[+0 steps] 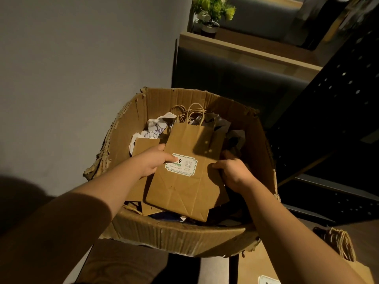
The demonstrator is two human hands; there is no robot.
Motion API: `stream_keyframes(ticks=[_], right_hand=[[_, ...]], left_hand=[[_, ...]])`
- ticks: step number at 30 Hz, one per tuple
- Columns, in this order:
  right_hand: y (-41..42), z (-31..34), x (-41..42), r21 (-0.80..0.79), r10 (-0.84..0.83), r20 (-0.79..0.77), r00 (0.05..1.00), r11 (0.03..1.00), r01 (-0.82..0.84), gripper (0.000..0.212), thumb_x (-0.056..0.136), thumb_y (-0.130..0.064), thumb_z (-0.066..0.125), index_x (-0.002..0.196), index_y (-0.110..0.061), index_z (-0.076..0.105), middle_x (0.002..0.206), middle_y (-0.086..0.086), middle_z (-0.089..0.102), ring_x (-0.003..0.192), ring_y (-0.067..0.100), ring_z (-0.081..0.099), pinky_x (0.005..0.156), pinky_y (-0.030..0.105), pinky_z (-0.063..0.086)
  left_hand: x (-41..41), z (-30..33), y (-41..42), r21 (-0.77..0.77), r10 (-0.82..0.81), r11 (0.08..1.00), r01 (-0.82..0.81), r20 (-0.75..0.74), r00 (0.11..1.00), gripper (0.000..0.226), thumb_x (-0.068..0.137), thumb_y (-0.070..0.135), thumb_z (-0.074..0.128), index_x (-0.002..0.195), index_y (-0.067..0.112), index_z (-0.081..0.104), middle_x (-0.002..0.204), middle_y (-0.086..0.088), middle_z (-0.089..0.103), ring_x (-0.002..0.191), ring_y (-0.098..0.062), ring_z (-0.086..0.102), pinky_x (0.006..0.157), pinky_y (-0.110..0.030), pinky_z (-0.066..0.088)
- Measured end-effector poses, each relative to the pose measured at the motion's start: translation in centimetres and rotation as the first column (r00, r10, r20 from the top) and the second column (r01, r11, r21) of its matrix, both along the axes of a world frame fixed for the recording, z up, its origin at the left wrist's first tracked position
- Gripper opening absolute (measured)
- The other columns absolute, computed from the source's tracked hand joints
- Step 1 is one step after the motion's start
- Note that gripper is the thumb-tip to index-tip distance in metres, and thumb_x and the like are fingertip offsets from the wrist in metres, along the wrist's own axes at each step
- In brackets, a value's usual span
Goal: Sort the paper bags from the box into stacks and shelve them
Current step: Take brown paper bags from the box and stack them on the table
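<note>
A worn cardboard box (184, 238) stands open in front of me, filled with brown paper bags and crumpled white paper (152, 128). On top lies a flat brown paper bag (184, 189) with twine handles and a green-and-white label. My left hand (152, 161) grips the bag's left edge, thumb on the label. My right hand (231, 173) grips its right edge, fingers curled under the bag. More brown bags lie beneath it in the box.
A stack of brown paper bags with twine handles (340, 247) lies at the lower right. A black perforated shelf unit (338, 111) stands to the right. A grey wall is on the left, and a wooden ledge with a potted plant (211, 15) lies beyond.
</note>
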State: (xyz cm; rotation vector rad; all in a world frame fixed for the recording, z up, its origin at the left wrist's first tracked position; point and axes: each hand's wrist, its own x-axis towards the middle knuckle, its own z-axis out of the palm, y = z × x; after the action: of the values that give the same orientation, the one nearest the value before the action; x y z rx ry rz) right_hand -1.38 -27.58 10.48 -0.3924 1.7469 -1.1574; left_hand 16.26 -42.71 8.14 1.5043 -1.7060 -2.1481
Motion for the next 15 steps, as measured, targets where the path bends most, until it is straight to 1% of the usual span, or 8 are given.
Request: stream_keyframes(ticks=[4,5,8,9,11,13,14,15], right_hand=[[0.0,0.0,-0.1,-0.079,-0.035,0.028,0.999,0.996,0.038,0.04,0.085,0.01,0.045,0.11,-0.018,0.061,0.08,0.011,0.065,0.069,0.025,0.062,0.062,0.031,0.047],[0.1,0.1,0.1,-0.089,-0.055,0.037,0.998,0.994,0.058,0.038,0.086,0.009,0.045,0.105,-0.018,0.063,0.076,0.01,0.064,0.064,0.023,0.061,0.058,0.03,0.046],[0.1,0.4,0.5,-0.089,-0.085,0.159,0.984,0.991,0.1,0.019,0.091,-0.005,0.048,0.094,-0.009,0.066,0.078,0.015,0.063,0.062,0.022,0.062,0.057,0.027,0.047],[0.1,0.6,0.7,-0.106,-0.053,0.227,0.972,0.991,0.079,0.02,0.096,-0.014,0.047,0.097,-0.007,0.067,0.081,0.014,0.066,0.065,0.021,0.065,0.059,0.027,0.049],[0.2,0.8,0.8,-0.156,0.034,0.301,0.953,0.988,0.014,0.031,0.1,-0.029,0.044,0.109,-0.01,0.066,0.096,0.011,0.072,0.083,0.022,0.07,0.073,0.031,0.052],[0.4,0.8,0.7,-0.15,0.082,0.266,0.96,0.988,-0.042,0.034,0.099,-0.038,0.046,0.111,-0.015,0.067,0.101,0.01,0.072,0.088,0.025,0.068,0.081,0.035,0.049],[0.5,1.0,0.8,-0.135,0.095,0.218,0.971,0.989,-0.067,0.034,0.097,-0.039,0.05,0.109,-0.014,0.069,0.096,0.011,0.07,0.082,0.024,0.065,0.076,0.034,0.047],[0.5,1.2,0.8,-0.134,0.101,0.18,0.978,0.988,-0.077,0.032,0.095,-0.037,0.055,0.107,-0.011,0.07,0.09,0.011,0.068,0.076,0.023,0.063,0.071,0.032,0.045]], left_hand=[[-0.1,0.6,0.3,0.089,0.142,0.987,-0.131,-0.135,0.981,0.08,0.084,0.001,0.07,0.148,0.028,0.031,0.114,-0.009,0.066,0.104,-0.027,0.066,0.087,-0.045,0.055],[0.0,0.8,0.4,0.081,0.171,0.984,-0.16,-0.148,0.974,0.075,0.084,0.005,0.072,0.146,0.027,0.035,0.113,-0.009,0.067,0.104,-0.027,0.066,0.087,-0.045,0.055],[0.0,1.5,1.0,0.023,0.208,0.978,-0.207,-0.185,0.961,0.034,0.09,0.016,0.068,0.121,0.023,0.053,0.109,-0.007,0.07,0.1,-0.023,0.066,0.089,-0.04,0.053],[-0.2,1.9,1.4,-0.006,0.191,0.98,-0.197,-0.208,0.959,0.025,0.093,0.018,0.064,0.116,0.024,0.056,0.109,-0.006,0.071,0.099,-0.021,0.066,0.086,-0.038,0.054],[-0.5,2.4,2.0,-0.07,0.142,0.984,-0.163,-0.234,0.962,0.021,0.097,0.023,0.058,0.116,0.029,0.055,0.109,0.0,0.071,0.098,-0.017,0.066,0.082,-0.035,0.054],[-1.1,3.2,2.6,-0.104,0.119,0.983,-0.148,-0.246,0.962,0.03,0.097,0.029,0.058,0.125,0.029,0.049,0.114,0.004,0.068,0.104,-0.015,0.064,0.088,-0.038,0.053],[-1.4,3.5,2.9,-0.114,0.125,0.981,-0.159,-0.255,0.959,0.045,0.094,0.036,0.06,0.135,0.027,0.042,0.124,0.003,0.065,0.113,-0.017,0.061,0.096,-0.043,0.05],[-1.7,3.6,3.1,-0.124,0.127,0.979,-0.165,-0.268,0.955,0.063,0.089,0.044,0.062,0.143,0.032,0.033,0.136,0.001,0.058,0.122,-0.02,0.055,0.103,-0.048,0.045]])
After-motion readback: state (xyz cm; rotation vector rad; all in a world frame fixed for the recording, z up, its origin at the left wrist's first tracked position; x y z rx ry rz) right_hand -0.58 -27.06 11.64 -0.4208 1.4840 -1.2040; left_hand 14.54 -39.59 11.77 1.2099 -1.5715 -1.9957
